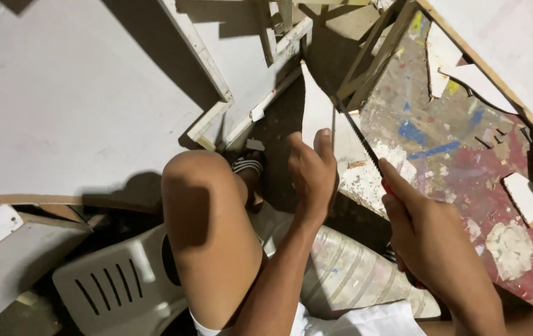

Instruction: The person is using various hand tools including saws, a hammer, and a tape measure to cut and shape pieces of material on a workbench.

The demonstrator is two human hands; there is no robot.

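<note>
While my left hand (312, 169) presses flat, fingers extended, on the thin white triangular board piece (316, 109), my right hand (425, 233) is closed around the red-handled handsaw (358, 134). Its blade rests against the board's edge over the paint-splattered worktop (459, 180).

The right hand (431, 239) closes its grip on a red-handled hand saw (357, 134), its dark blade angled across a thin white triangular board (317, 109). The left hand (310, 171) presses that board at the paint-splattered tabletop (466, 168)'s near edge.
</note>
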